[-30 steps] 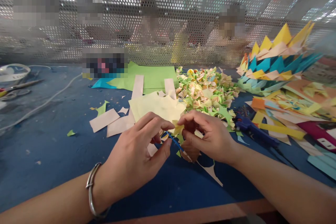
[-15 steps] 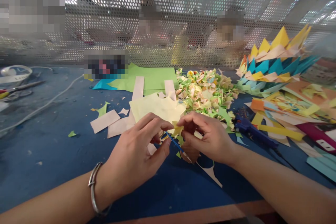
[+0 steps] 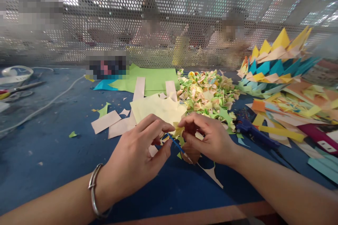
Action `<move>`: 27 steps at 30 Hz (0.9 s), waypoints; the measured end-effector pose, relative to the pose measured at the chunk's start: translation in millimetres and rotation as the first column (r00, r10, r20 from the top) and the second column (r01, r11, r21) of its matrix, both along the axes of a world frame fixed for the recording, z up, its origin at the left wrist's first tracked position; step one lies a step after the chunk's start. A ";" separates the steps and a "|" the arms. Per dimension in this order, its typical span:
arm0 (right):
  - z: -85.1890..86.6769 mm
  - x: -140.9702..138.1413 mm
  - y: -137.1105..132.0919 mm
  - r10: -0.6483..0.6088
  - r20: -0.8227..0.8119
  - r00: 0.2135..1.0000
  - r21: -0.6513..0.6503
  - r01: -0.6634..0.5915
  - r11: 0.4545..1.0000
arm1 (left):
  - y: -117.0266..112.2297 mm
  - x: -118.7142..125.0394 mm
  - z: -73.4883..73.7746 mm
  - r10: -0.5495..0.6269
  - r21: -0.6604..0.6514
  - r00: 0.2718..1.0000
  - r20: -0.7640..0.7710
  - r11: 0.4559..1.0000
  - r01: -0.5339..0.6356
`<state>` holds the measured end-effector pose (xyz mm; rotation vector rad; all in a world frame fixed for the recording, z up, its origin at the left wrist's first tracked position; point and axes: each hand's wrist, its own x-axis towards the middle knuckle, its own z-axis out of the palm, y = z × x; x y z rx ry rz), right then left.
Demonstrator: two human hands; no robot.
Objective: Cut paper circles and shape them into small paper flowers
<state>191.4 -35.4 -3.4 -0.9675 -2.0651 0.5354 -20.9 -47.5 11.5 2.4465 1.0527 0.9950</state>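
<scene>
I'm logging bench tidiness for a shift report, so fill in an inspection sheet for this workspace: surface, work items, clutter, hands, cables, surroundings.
Surface: blue table, scattered with small paper bits.
Work items: yellow paper piece and slim blue stick, both at the fingers.
Clutter: heaped paper cuttings beyond the hands; blue glue gun to the right, beside loose paper strips.
Hands: left hand holds the stick; right hand pinches the yellow piece.
Cables: white cable crosses the left side; dark cord trails from the glue gun.
Surroundings: perforated screen behind; figures beyond it unclear.
</scene>
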 end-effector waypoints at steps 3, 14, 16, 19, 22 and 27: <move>0.1 0.0 0.0 -0.002 0.011 1.000 0.009 0.002 1.000 | 0.1 0.4 0.1 0.003 0.008 1.000 0.005 1.000 -0.003; -0.1 1.3 -0.2 0.001 0.020 1.000 0.014 -0.001 1.000 | 0.9 0.9 1.4 0.009 -0.017 1.000 -0.012 1.000 -0.009; 0.5 1.3 -0.8 0.001 0.026 1.000 0.015 -0.001 1.000 | 0.8 1.5 2.6 0.015 -0.042 1.000 -0.012 0.999 -0.016; 1.5 0.8 -1.4 0.008 0.031 0.999 0.022 -0.009 1.000 | 1.0 2.4 3.7 0.018 -0.092 1.000 -0.004 0.996 -0.018; 1.9 -0.5 -0.9 0.015 0.038 0.999 0.036 -0.017 0.999 | 2.1 3.2 3.2 0.010 -0.141 1.000 0.027 0.990 -0.006; 1.6 -2.3 -0.1 0.025 0.047 0.999 0.027 -0.026 0.999 | 6.1 4.6 -0.7 -0.003 -0.226 0.996 0.084 0.974 0.022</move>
